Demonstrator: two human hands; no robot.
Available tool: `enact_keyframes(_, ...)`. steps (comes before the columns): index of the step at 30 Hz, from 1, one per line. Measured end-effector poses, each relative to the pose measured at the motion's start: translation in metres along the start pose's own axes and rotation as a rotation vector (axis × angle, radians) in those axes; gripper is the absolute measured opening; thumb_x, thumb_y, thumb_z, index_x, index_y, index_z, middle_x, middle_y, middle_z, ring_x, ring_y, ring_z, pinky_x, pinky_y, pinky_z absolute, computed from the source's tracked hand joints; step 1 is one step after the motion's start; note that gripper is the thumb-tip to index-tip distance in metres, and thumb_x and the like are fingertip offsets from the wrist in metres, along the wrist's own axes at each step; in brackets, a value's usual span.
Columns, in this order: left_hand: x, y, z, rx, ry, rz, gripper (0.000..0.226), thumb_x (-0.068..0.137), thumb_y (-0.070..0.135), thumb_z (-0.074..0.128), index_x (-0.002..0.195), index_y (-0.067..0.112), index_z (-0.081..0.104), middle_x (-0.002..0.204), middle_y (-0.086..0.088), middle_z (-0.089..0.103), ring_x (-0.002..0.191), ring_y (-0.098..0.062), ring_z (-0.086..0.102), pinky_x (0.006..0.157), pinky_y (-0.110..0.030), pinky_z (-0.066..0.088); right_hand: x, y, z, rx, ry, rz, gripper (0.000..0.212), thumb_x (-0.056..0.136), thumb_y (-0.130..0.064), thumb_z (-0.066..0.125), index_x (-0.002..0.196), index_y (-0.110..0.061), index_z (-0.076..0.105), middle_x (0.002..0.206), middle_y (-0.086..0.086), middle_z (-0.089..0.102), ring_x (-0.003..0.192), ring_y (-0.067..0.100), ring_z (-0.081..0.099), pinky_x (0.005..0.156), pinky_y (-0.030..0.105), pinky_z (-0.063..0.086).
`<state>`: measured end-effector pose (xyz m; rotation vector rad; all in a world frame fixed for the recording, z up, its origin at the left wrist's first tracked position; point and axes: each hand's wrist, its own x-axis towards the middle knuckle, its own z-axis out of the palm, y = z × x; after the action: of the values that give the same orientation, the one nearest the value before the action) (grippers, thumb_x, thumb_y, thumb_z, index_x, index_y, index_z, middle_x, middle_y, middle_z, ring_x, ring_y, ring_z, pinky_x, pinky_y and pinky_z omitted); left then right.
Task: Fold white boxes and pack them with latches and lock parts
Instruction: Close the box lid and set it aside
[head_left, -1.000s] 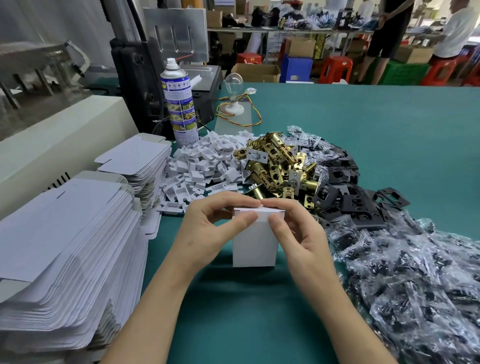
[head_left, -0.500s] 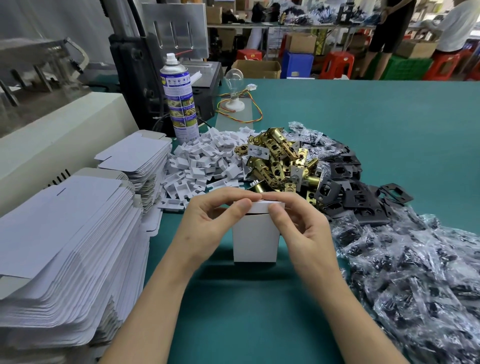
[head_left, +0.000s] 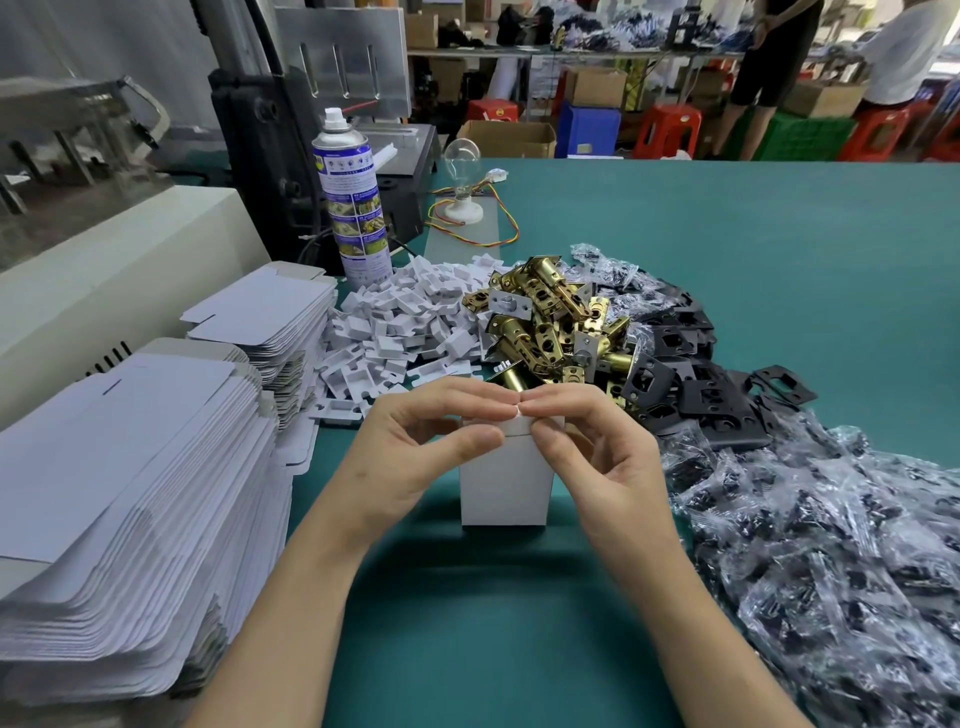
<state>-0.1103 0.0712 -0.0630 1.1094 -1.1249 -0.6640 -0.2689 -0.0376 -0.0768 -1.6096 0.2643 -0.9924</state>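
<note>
A small white box (head_left: 503, 480) stands upright on the green table (head_left: 753, 270) in front of me. My left hand (head_left: 415, 452) and my right hand (head_left: 597, 447) both pinch its top edge, thumb and fingertips meeting over the top flap. Behind the box lies a heap of brass latches (head_left: 550, 322), with white plastic inserts (head_left: 400, 332) to its left and black strike plates (head_left: 691, 379) to its right. Clear bags of dark parts (head_left: 831, 545) spread along the right side.
Two stacks of flat white box blanks (head_left: 119, 499) fill the left edge. A spray can (head_left: 353, 202), a bare light bulb on a base (head_left: 462, 171) and a dark machine (head_left: 291, 119) stand at the back left. People stand among stools and cartons far behind.
My fingertips have closed in toward each other over the box top, and the flap has gone down under them. The box stays in place.
</note>
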Motion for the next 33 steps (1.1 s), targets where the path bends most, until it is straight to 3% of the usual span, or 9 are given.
enact_keyframes(5, -0.0004, 0.0015, 0.0003, -0.021, 0.000, -0.005, 0.018, 0.090, 0.018, 0.073, 0.106, 0.019, 0.083, 0.119, -0.004, 0.078, 0.119, -0.022, 0.071, 0.097, -0.025, 0.054, -0.0003, 0.0014, -0.0016, -0.024, -0.007, 0.000, 0.017, 0.098, -0.010, 0.063, 0.104, -0.020, 0.075, 0.115, 0.002, 0.071, 0.119, 0.029, 0.064, 0.096, 0.036, 0.055)
enact_keyframes(12, -0.0014, -0.0004, -0.0014, -0.017, -0.003, -0.029, 0.019, 0.092, 0.012, 0.074, 0.103, 0.024, 0.085, 0.122, -0.005, 0.077, 0.123, -0.025, 0.069, 0.099, -0.028, 0.054, 0.0002, 0.0004, -0.0023, -0.073, -0.008, -0.028, 0.013, 0.097, -0.021, 0.066, 0.104, -0.024, 0.076, 0.115, -0.003, 0.072, 0.118, 0.026, 0.066, 0.091, 0.034, 0.057)
enact_keyframes(18, -0.0018, 0.0014, -0.0027, -0.080, -0.054, -0.059, 0.021, 0.085, 0.012, 0.077, 0.104, 0.016, 0.084, 0.126, -0.008, 0.076, 0.122, -0.025, 0.070, 0.097, -0.028, 0.056, 0.0002, 0.0015, -0.0057, -0.128, -0.001, -0.051, 0.012, 0.093, -0.022, 0.075, 0.104, -0.024, 0.078, 0.116, -0.008, 0.073, 0.117, 0.020, 0.068, 0.087, 0.027, 0.056)
enact_keyframes(26, -0.0008, 0.0017, -0.0004, -0.043, -0.011, -0.057, 0.025, 0.085, 0.005, 0.073, 0.101, 0.020, 0.085, 0.121, -0.004, 0.078, 0.117, -0.019, 0.073, 0.095, -0.022, 0.056, 0.0016, 0.0030, -0.0099, -0.185, -0.033, -0.083, 0.018, 0.093, -0.020, 0.072, 0.111, -0.023, 0.077, 0.119, -0.009, 0.072, 0.119, 0.019, 0.067, 0.086, 0.038, 0.059)
enact_keyframes(33, -0.0010, 0.0018, 0.0001, -0.020, 0.003, -0.067, 0.015, 0.083, 0.018, 0.079, 0.097, 0.020, 0.085, 0.122, -0.004, 0.078, 0.118, -0.021, 0.073, 0.095, -0.023, 0.056, -0.0004, 0.0045, -0.0077, -0.218, -0.007, -0.095, 0.013, 0.092, -0.011, 0.074, 0.103, -0.013, 0.080, 0.116, -0.003, 0.073, 0.112, 0.014, 0.069, 0.086, 0.019, 0.054)
